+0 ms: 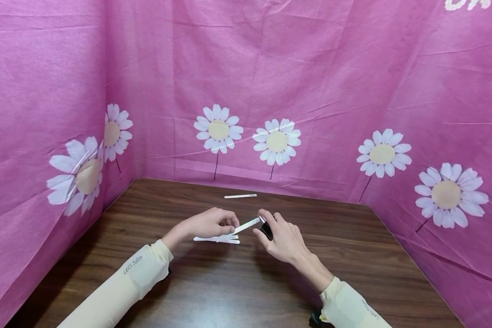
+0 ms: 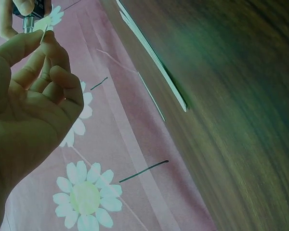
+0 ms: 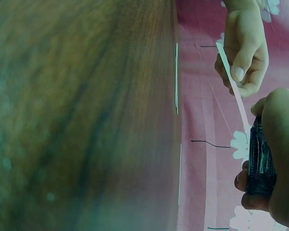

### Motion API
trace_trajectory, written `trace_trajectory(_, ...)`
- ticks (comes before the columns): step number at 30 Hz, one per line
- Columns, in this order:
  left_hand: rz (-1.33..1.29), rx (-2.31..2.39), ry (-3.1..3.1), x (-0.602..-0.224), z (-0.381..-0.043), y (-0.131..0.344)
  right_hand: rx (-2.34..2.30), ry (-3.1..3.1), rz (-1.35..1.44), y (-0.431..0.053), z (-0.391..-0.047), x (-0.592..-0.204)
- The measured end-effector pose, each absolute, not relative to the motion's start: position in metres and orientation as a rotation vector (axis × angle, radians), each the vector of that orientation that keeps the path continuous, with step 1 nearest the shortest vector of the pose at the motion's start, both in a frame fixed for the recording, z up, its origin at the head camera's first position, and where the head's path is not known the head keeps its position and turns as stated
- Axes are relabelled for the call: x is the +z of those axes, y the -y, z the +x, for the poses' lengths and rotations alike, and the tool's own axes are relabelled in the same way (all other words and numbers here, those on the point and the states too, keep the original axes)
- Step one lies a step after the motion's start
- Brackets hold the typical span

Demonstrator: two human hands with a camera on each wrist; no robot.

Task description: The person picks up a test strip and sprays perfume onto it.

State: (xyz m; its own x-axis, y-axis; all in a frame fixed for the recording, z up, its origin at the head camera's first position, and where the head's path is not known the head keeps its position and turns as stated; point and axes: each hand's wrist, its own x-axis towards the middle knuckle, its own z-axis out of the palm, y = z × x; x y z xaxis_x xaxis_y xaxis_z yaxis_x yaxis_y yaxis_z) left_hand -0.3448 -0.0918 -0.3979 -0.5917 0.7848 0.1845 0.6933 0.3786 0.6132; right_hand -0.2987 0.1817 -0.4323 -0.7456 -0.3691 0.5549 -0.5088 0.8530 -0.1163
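My left hand [image 1: 213, 223] pinches one end of a white paper test strip [image 1: 246, 225] between thumb and fingertips, its other fingers curled. The strip slants up to the right. My right hand [image 1: 286, 238] grips a small black perfume bottle [image 3: 261, 159] with a silver neck [image 2: 28, 24]. The strip's far end overlaps the bottle's top in the head view, and the neck faces my left hand. Part of the bottle is hidden behind the right fingers. Just below the left hand, several white paper strips [image 1: 233, 242] lie fanned on the table.
One more white strip [image 1: 240, 196] lies near the back edge of the dark wood table [image 1: 229, 291]. A pink cloth [image 1: 238, 73] printed with daisies hangs along the back and both sides of the table.
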Motion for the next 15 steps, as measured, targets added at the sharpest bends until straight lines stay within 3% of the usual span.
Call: trace_trajectory(15,1.336,1.006,-2.495,-0.3979,-0.3451,0.0921,0.411,2.504,0.620,-0.1812,-0.2983,-0.4312)
